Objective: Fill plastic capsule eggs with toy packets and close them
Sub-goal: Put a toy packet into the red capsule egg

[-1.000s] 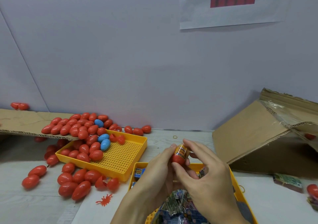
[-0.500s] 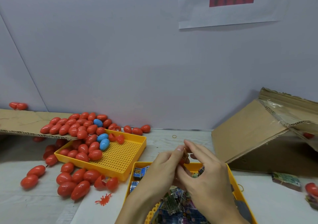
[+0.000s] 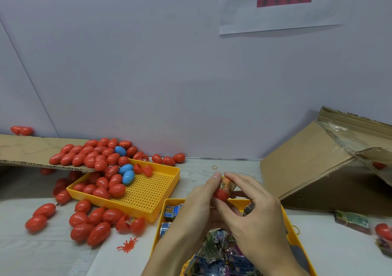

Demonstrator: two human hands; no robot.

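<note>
right now your two hands meet over the near tray, and between them sits a red egg half with a rolled packet standing up out of it. your left hand curls its fingers round the egg half from the left, thumb tip up beside the packet. your right hand comes in from the right, its thumb under the egg half and its forefinger bent over the top of the packet, so both hands have hold of the same piece. you cannot tell how deep the packet sits inside.

below your hands the near tray is yellow and holds a heap of loose packets, blue boxes among them near its left wall. just to the left and further back lies a second yellow tray with a perforated floor; red eggs spill into it from a cardboard sheet, with three blue eggs mixed in. more red eggs lie on the table in front of that tray, one of them split open, and a small red splat toy lies near them.

to your right a cardboard box rests tilted on the table, and a green packet lies in front of it. a paper sign hangs on the wall above.
</note>
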